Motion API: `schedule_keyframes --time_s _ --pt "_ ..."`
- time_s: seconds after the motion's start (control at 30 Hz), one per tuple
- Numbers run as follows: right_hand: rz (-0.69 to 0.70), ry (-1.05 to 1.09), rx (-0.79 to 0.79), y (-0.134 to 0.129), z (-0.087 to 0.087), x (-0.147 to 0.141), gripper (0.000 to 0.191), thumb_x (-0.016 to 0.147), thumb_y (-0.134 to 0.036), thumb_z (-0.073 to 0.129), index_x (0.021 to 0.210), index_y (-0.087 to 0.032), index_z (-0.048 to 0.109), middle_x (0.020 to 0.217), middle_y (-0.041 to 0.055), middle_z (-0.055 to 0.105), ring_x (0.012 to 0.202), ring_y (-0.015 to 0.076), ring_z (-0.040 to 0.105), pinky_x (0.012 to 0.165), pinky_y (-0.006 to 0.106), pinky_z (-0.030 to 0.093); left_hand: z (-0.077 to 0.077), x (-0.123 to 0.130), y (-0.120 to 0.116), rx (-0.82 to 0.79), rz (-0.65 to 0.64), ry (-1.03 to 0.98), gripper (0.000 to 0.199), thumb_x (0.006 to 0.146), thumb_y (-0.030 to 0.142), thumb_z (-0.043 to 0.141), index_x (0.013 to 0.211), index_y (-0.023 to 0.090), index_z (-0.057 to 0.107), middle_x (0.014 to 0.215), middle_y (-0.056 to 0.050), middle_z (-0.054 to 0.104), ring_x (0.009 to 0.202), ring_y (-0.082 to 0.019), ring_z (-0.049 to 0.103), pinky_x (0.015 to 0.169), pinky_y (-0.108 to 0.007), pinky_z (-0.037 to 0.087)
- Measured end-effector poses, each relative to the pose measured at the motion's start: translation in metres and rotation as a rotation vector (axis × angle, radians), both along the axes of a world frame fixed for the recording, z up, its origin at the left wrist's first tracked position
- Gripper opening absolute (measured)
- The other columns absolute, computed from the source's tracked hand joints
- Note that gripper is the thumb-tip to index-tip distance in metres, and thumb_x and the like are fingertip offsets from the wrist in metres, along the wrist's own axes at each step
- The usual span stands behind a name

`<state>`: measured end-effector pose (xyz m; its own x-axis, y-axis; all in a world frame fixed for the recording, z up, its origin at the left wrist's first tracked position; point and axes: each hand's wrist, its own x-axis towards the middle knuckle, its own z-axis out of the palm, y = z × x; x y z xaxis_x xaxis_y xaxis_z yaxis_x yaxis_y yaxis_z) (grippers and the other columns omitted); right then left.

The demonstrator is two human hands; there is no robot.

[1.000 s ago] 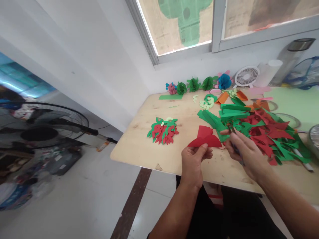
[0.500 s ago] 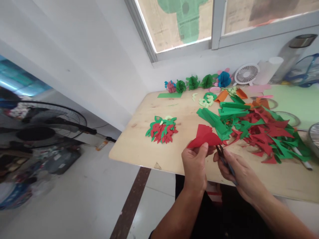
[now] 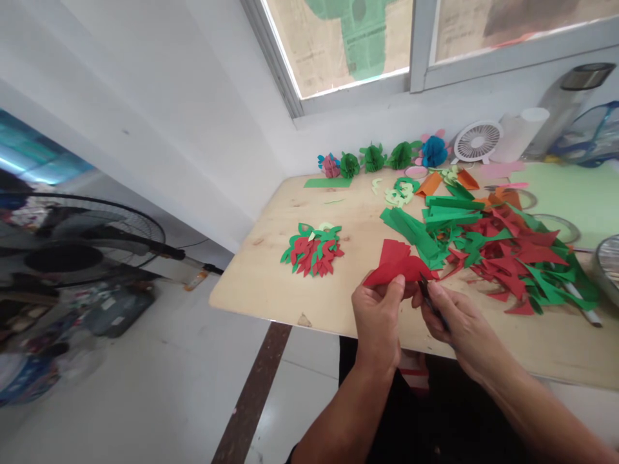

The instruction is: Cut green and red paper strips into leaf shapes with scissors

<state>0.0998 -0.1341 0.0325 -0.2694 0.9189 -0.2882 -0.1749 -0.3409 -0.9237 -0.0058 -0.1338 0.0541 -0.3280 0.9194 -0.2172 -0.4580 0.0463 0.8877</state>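
Note:
My left hand pinches a piece of red paper between thumb and fingers, just above the table's front edge. In my right hand are dark scissors, their blades at the right end of that paper. My right-hand fingers hide most of the handles. Behind the held piece lie red paper strips. Left of my hands rests a pile of cut red and green paper leaf shapes. To the right spreads a heap of red and green paper scraps.
Folded paper figures line the wall, beside a small white fan. Green strips and a light green sheet lie toward the back right. A metal bowl sits at the right edge. A large fan stands at left.
The scissor blades have moved slightly up and left into the red paper's right end, and look more closed. The paper's edge there has changed shape. My left hand keeps its grip.

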Motion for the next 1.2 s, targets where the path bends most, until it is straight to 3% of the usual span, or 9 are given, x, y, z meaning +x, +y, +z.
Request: schedule_keyframes --time_s 1.2 --pt "0.019 -0.011 0.024 0.0033 -0.0031 0.0001 0.04 0.087 -0.053 0.048 0.069 -0.018 0.054 0.046 -0.0083 0.026 0.04 0.0057 0.017 0.039 0.024 0.011 0.0021 -0.0044 -0.0008 0.008 -0.058 -0.001 0.014 0.072 0.023 0.065 0.078 0.011 0.068 0.07 -0.006 0.07 0.066 -0.017 0.066 0.072 -0.031 0.053"
